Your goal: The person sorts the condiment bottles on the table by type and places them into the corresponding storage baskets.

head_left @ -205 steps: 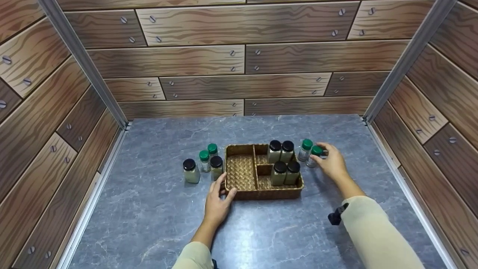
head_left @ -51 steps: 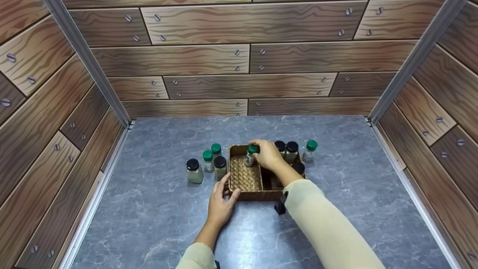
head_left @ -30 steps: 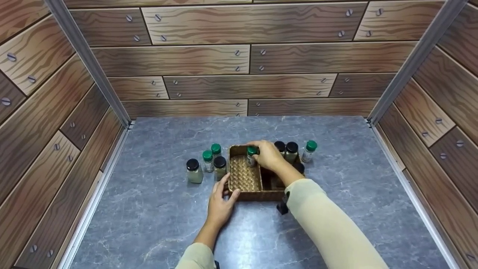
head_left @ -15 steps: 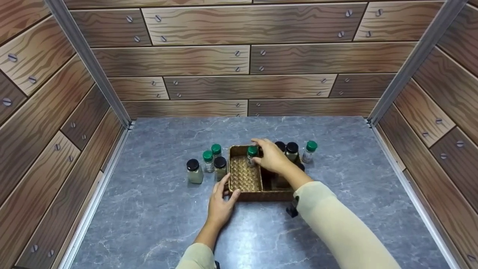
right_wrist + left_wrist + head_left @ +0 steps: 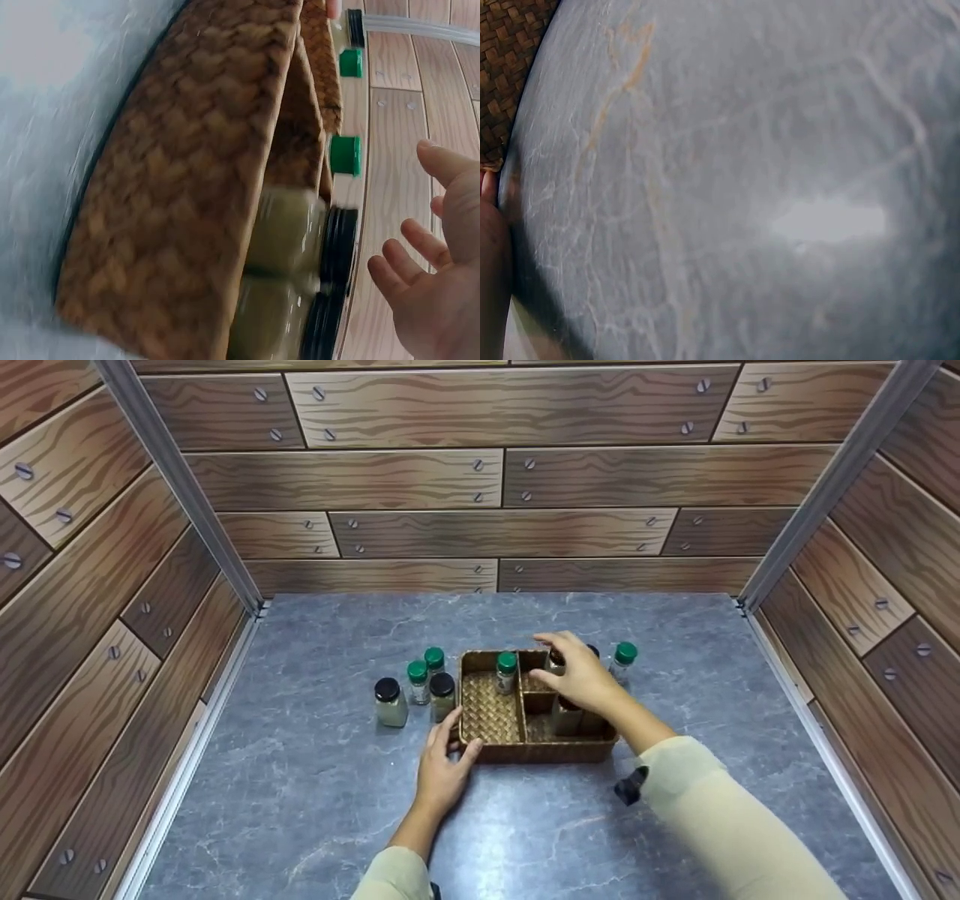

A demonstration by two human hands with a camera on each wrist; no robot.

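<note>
A woven basket (image 5: 499, 754) with one long left compartment and two right ones sits mid-table. My left hand (image 5: 441, 772) grips its front left corner, thumb on the front side and fingers along the left. One green-capped spice jar (image 5: 506, 675) stands upright at the back of the left compartment. My right hand (image 5: 585, 681) is over the right compartments with nothing in it; its fingers are spread apart in the right wrist view. Beneath it are black-capped spice jars (image 5: 289, 232), partly hidden by the hand in the head view.
Left of the basket stand two green-capped jars (image 5: 418, 682) and two black-capped jars (image 5: 391, 703). Another green-capped jar (image 5: 622, 660) stands off the basket's back right corner. Wood-patterned walls (image 5: 420, 480) enclose the grey marbled table (image 5: 300, 795).
My right hand brought a green-capped jar from the right of the basket into the left compartment, let go, and moved back rightward. My left hand stayed at the basket's corner.
</note>
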